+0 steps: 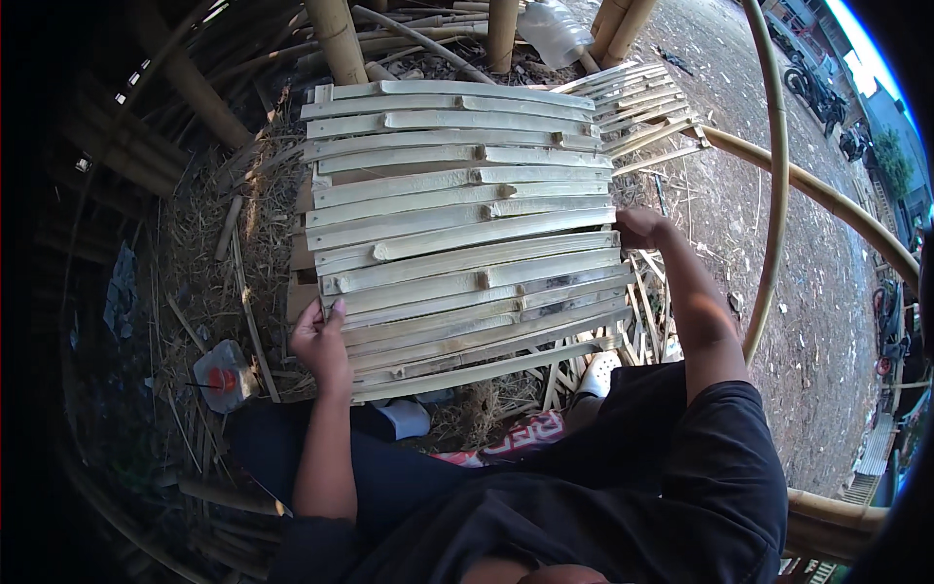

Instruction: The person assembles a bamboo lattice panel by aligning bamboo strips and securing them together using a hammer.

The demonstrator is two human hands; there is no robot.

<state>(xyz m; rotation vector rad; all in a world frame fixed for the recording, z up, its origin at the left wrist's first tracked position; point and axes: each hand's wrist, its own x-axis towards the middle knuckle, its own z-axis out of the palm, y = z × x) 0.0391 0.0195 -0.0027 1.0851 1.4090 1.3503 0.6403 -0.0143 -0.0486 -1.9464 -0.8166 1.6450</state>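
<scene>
A panel of pale bamboo slats (457,234) lies crosswise in front of me, its strips running left to right with knobbly nodes along them. At its lower left edge, my left hand (325,341) grips the slat ends between thumb and fingers. My right hand (639,228) is closed at the opposite edge, about halfway up, with its fingertips partly hidden by the panel. The bottom slat (486,371) stands a little apart from the others at its right end. Brown cardboard-like pieces (303,243) show under the left side.
A second slatted bamboo piece (642,102) rests beyond the far right corner. Curved bamboo poles (817,190) cross on the right, and upright posts (336,44) stand at the back. To the left are a clear plastic container (226,378) and bamboo shavings (209,214).
</scene>
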